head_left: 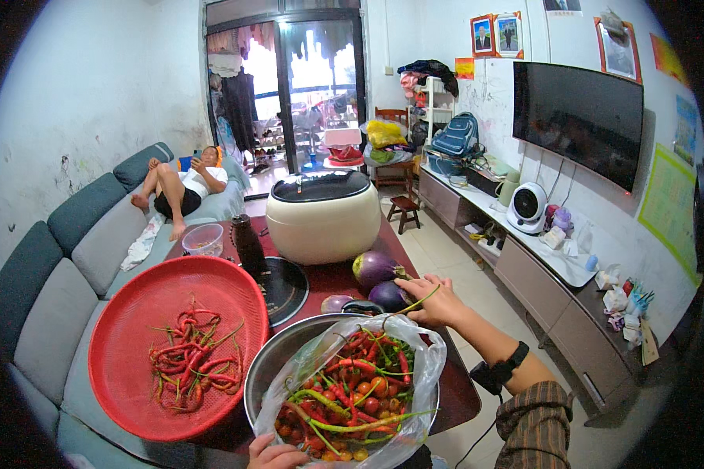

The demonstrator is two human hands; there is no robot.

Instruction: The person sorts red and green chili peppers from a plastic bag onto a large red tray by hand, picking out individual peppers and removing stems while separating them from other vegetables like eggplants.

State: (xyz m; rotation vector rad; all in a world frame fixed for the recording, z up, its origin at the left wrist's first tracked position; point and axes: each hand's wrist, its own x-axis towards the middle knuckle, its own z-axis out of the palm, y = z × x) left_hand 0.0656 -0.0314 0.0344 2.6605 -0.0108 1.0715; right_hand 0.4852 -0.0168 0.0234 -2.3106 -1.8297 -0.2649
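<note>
A clear plastic bag [429,367] of red and green chilies [358,366] and small tomatoes [372,405] sits in a metal basin [252,383]. My left hand [278,453], partly cut off by the lower edge, has its fingers closed on the bag's near edge. Beyond the basin my right hand [434,305] reaches beside the purple eggplants [377,269]. A thin, curved green chili [424,298] crosses between its fingers. To the left, a red round sieve tray [125,344] holds a loose heap of red chilies [189,367].
Behind the tray stand a clear plastic tub [203,238], a dark bottle [246,244] and a round black plate [281,289]. A large cream appliance [321,223] occupies the table's far end. Someone reclines on the grey sofa [78,281]. At right runs a TV cabinet [540,289].
</note>
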